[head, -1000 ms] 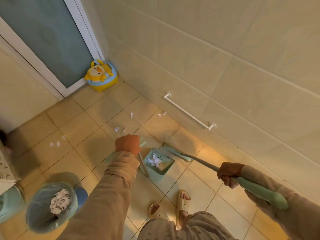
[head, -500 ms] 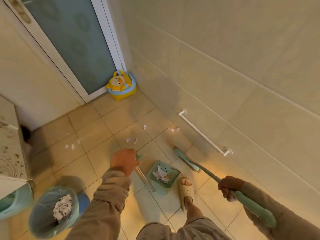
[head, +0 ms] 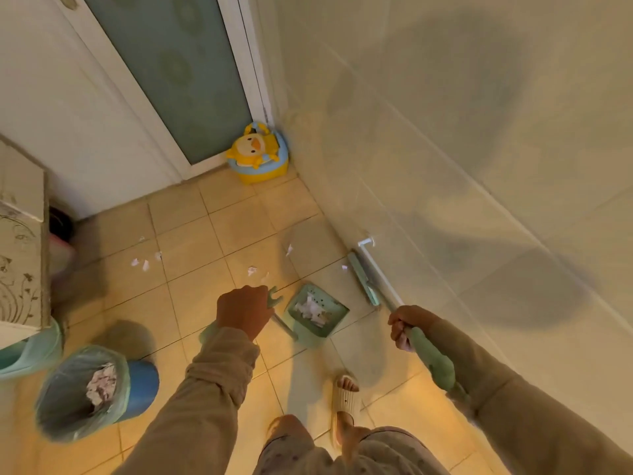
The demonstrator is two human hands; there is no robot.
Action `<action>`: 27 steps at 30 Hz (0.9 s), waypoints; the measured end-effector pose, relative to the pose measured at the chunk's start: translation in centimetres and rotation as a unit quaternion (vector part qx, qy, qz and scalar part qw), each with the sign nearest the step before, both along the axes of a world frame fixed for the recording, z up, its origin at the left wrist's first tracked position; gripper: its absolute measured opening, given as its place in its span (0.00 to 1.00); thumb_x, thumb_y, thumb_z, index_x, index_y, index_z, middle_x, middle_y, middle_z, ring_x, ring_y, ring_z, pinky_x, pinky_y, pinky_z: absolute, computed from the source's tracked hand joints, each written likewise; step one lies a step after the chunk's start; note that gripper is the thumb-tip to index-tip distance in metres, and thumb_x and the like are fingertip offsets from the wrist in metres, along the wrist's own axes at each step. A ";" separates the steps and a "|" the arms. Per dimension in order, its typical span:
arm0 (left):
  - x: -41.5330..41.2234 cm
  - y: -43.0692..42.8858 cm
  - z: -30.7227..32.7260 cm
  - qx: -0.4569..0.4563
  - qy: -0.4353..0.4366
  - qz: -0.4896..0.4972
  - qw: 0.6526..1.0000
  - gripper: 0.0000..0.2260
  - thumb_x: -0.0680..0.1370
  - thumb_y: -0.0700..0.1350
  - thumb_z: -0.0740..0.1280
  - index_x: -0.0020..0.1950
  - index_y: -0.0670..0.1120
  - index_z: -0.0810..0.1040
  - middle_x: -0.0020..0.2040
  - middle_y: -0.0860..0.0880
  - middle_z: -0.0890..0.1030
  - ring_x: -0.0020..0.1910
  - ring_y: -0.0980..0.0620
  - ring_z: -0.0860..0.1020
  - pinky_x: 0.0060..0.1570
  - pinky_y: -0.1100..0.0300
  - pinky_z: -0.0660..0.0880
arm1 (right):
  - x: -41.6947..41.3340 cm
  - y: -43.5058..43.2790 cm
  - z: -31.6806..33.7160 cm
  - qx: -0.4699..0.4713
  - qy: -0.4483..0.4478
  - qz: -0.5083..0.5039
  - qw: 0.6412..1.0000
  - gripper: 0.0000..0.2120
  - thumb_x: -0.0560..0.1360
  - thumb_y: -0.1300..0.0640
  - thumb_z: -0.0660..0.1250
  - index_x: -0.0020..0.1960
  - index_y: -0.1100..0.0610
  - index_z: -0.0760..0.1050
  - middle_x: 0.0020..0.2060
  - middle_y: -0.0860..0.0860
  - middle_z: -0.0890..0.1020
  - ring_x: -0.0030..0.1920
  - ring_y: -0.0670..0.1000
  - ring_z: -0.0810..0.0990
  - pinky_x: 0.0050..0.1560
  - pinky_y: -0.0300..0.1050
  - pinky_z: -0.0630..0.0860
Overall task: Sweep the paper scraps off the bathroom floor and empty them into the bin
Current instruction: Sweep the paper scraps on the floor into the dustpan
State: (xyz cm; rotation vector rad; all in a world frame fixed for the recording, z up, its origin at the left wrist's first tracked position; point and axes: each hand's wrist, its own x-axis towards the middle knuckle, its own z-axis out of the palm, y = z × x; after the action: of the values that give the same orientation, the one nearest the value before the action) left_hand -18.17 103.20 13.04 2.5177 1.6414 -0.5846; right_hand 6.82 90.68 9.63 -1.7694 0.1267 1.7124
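Since a second ago the view has swung up and left, so the door and the yellow duck potty [head: 257, 153] now sit higher and nearer the middle, and the dustpan [head: 315, 313] has shifted a little toward the wall, with the broom head [head: 363, 279] now lying along the foot of the wall under the white rail [head: 365, 242].

The left hand [head: 245, 315] is closed around the top of the dustpan's long handle [head: 284, 323], knuckles up. The dustpan rests on the tiled floor [head: 191, 296] with a heap of white scraps inside it. The right hand [head: 406, 325] is wrapped firmly round the pale green broom handle [head: 433, 363], which slants down from the sleeve toward the wall.

Loose paper scraps [head: 252, 270] lie on the floor beyond the left hand; more lie near the left cabinet [head: 20, 241], one near the wall and one beside the broom head. The bin [head: 77, 392], lined with a bag and holding crumpled paper, stands at lower left, well apart from the dustpan. One slippered foot [head: 345, 399] is planted below the dustpan.
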 end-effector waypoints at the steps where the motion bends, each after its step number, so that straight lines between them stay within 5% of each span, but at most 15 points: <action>1: 0.5 0.4 0.1 0.002 -0.002 0.006 1.000 0.14 0.79 0.55 0.61 0.59 0.48 0.77 0.54 0.48 0.83 0.54 0.48 0.81 0.51 0.58 0.76 | 0.1 0.5 -0.1 0.009 0.002 -0.015 1.000 0.16 0.77 0.66 0.56 0.30 0.61 0.66 0.13 0.52 0.70 0.13 0.46 0.68 0.17 0.30 0.66; 5: 2.1 2.0 0.3 0.010 0.007 0.012 1.000 0.14 0.79 0.53 0.62 0.58 0.47 0.77 0.53 0.47 0.83 0.53 0.47 0.81 0.50 0.58 0.76 | 1.0 2.2 -0.4 0.069 0.068 -0.021 0.995 0.12 0.75 0.64 0.56 0.34 0.61 0.68 0.19 0.51 0.73 0.18 0.46 0.72 0.20 0.34 0.69; 15: 2.8 4.0 -0.2 -0.012 0.019 0.043 0.999 0.13 0.78 0.51 0.63 0.56 0.45 0.79 0.52 0.46 0.83 0.51 0.47 0.82 0.50 0.59 0.76 | 2.5 4.7 -1.8 -0.014 0.016 -0.031 0.999 0.08 0.76 0.63 0.59 0.39 0.63 0.70 0.23 0.54 0.73 0.22 0.49 0.70 0.18 0.34 0.68; 20: 2.6 4.2 -0.5 -0.011 0.015 0.036 0.999 0.12 0.78 0.51 0.63 0.57 0.46 0.79 0.53 0.47 0.83 0.53 0.47 0.81 0.51 0.59 0.76 | 4.0 3.6 -1.1 -0.097 -0.006 0.120 0.988 0.19 0.79 0.64 0.52 0.28 0.61 0.64 0.13 0.54 0.70 0.12 0.49 0.69 0.17 0.31 0.69; 23: 2.5 4.5 -0.7 -0.009 0.017 0.035 0.999 0.12 0.78 0.50 0.63 0.57 0.46 0.78 0.54 0.47 0.82 0.54 0.48 0.81 0.51 0.59 0.75 | 4.9 3.1 -0.7 -0.093 -0.036 0.175 0.980 0.14 0.75 0.65 0.58 0.31 0.63 0.69 0.16 0.53 0.75 0.14 0.48 0.73 0.17 0.32 0.69; 27: 2.3 5.1 -0.6 -0.010 0.016 0.036 0.999 0.11 0.77 0.50 0.63 0.55 0.46 0.79 0.52 0.47 0.83 0.52 0.48 0.82 0.49 0.59 0.75 | 5.9 2.9 0.2 -0.156 0.011 0.262 0.952 0.24 0.78 0.66 0.52 0.24 0.61 0.66 0.12 0.53 0.70 0.11 0.48 0.68 0.15 0.30 0.66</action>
State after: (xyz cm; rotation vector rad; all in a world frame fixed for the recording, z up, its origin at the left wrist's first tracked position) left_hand -15.85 108.32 12.45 2.4366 1.7196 -0.6345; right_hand 12.68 93.59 9.88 -2.1540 -0.0766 2.1804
